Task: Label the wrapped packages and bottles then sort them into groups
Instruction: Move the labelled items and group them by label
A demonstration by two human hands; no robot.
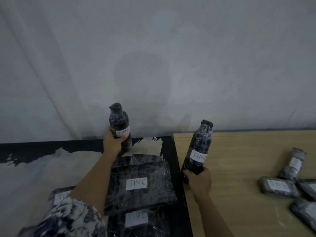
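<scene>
Left hand [113, 142] grips the upright TIMC bottle [119, 124] behind the TIMC packages [136, 183] on the dark table [174, 159], right hand [199, 183] grips the tilted TIMB bottle [198, 151] at the wooden table [239, 151] edge; labelling looks done, sorting nearly finished.

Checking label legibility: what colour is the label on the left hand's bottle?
White with dark handwriting; the label shows best in the head view.
</scene>
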